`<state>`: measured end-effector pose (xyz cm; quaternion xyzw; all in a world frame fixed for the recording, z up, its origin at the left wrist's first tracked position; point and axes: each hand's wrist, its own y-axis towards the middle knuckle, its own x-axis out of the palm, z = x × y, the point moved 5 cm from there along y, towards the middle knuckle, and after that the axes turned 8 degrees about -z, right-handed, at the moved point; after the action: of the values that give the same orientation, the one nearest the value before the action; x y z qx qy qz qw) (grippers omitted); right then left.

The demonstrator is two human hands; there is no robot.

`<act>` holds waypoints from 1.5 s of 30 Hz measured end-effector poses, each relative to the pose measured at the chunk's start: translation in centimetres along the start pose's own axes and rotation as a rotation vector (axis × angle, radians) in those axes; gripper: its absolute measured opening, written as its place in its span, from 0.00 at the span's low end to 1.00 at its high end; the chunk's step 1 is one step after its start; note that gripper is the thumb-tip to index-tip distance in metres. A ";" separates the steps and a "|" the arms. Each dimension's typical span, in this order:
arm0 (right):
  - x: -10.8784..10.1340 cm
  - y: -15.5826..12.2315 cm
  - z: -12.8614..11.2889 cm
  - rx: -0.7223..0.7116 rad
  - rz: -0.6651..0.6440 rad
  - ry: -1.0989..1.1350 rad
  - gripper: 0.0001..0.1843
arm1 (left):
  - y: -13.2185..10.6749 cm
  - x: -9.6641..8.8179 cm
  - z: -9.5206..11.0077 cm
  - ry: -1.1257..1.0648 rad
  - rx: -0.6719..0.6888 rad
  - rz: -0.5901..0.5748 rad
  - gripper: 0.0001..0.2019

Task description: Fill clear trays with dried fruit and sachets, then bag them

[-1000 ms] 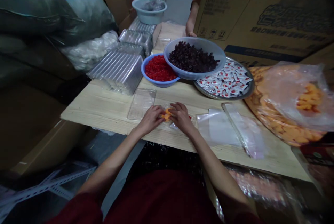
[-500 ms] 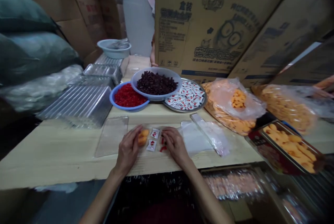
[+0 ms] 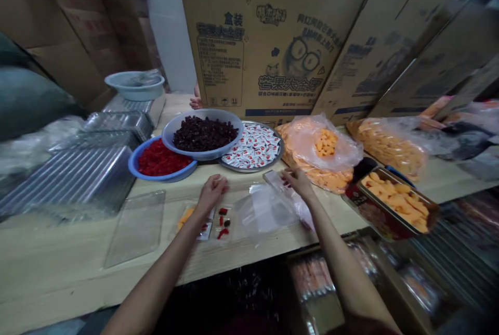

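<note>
My left hand hovers above the table just beyond a clear plastic tray, its fingers loosely curled with nothing visible in them. Orange pieces, white sachets and red and dark pieces sit in that tray, partly hidden by my left forearm. My right hand is over the far end of a long narrow clear-and-white strip, fingers bent and apart; whether they touch it I cannot tell. Thin clear plastic bags lie flat between my hands.
Behind are bowls of red pieces and dark pieces, and a metal plate of sachets. Right are bags of orange pieces and a filled tin. Stacked clear trays stand left; tall cartons behind. Another person's hand shows.
Both hands have let go of the filled tray, which stays on the table. My left hand has lifted away from it; my right moved right to the strip. The view has turned right.
</note>
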<state>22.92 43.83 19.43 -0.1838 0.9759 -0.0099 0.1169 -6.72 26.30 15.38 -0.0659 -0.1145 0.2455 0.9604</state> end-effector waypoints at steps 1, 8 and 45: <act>2.0 1.2 -0.1 0.020 -0.043 0.054 0.14 | 1.7 1.3 -0.1 -0.035 -0.024 -0.022 0.23; 8.3 6.7 -0.4 0.115 -0.130 0.397 0.08 | 6.1 3.7 0.6 -0.100 0.013 -0.124 0.22; 8.5 -2.1 -0.5 0.113 -0.109 0.632 0.39 | -7.2 -9.7 1.5 0.090 0.085 0.004 0.28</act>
<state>15.86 38.75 18.10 -0.2167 0.9505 -0.1272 -0.1827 -12.06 15.40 16.32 -0.0361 -0.0607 0.2489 0.9660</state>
